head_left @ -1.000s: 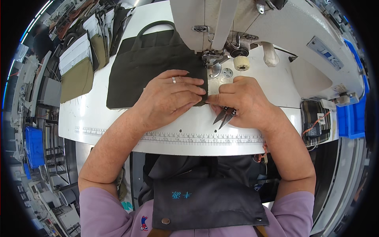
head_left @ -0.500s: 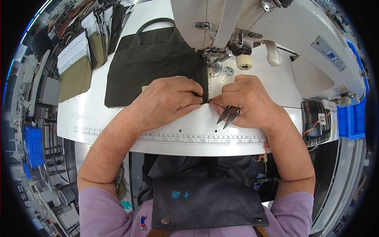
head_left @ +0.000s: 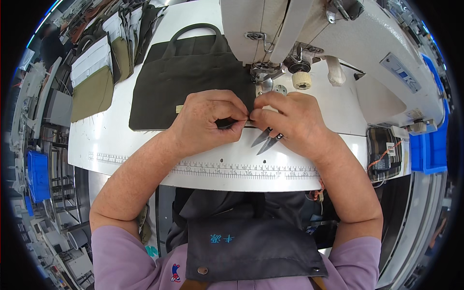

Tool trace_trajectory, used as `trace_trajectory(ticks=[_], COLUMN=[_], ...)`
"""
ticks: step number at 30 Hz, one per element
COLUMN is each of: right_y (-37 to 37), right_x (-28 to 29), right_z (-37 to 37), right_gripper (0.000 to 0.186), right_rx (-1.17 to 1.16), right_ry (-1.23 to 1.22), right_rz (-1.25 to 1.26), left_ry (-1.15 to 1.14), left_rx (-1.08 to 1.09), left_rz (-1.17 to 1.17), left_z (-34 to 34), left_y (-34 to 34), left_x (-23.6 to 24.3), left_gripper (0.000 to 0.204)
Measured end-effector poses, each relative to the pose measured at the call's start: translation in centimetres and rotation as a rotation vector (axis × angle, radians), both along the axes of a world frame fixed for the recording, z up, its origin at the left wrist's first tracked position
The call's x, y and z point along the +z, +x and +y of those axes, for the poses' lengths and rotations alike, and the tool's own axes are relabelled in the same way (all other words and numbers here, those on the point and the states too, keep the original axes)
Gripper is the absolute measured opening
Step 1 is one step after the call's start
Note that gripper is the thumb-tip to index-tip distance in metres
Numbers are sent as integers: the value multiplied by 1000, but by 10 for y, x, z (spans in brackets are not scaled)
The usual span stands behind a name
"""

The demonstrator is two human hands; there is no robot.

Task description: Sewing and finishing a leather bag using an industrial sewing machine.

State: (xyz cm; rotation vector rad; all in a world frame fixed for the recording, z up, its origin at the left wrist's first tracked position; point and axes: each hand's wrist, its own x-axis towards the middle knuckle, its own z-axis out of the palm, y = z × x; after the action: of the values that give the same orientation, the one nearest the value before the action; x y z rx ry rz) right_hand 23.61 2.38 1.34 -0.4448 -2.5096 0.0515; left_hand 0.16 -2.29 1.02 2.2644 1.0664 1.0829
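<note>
a: what sits closest to you?
b: your smooth grey apron flap (head_left: 256, 251), with round metal snaps and blue stitched characters. then the glossy white tabletop (head_left: 116, 140) and its numbered ruler strip (head_left: 241, 170).
a: and your hands?
b: your right hand (head_left: 295, 118) curls around pointed metal snips (head_left: 263, 140), blades apart. your left hand (head_left: 205, 116) is drawn into a pinch at the near right corner of the dark cloth bag (head_left: 188, 72); what sits between its fingertips is too small to tell. the two hands' fingertips nearly meet.
a: how does your bag lie?
b: flat on the tabletop, matte, its curved handle (head_left: 193, 28) away from you, its right edge beside the sewing machine (head_left: 367, 36), which bears a lettered nameplate (head_left: 400, 72).
a: and to your far left?
b: olive cloth pieces (head_left: 92, 95), stacked with white sheets (head_left: 91, 61).
</note>
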Motion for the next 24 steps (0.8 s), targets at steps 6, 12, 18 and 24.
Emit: trace_trajectory(ticks=[6, 12, 18, 24], right_y=[-5, -5, 1, 5], right_x=[-4, -7, -4, -1], right_z=[1, 0, -6, -5], right_gripper=[13, 13, 22, 22], right_rx=[29, 34, 23, 36], right_ry=[43, -47, -170, -237], right_rz=[158, 72, 49, 23], left_ry=[259, 238, 276, 167], left_rx=[4, -205, -212, -213], left_rz=[188, 414, 518, 437], left_z=[2, 4, -4, -2], left_y=[-1, -26, -24, -25], left_x=[6, -4, 5, 0], left_gripper=[33, 30, 32, 37])
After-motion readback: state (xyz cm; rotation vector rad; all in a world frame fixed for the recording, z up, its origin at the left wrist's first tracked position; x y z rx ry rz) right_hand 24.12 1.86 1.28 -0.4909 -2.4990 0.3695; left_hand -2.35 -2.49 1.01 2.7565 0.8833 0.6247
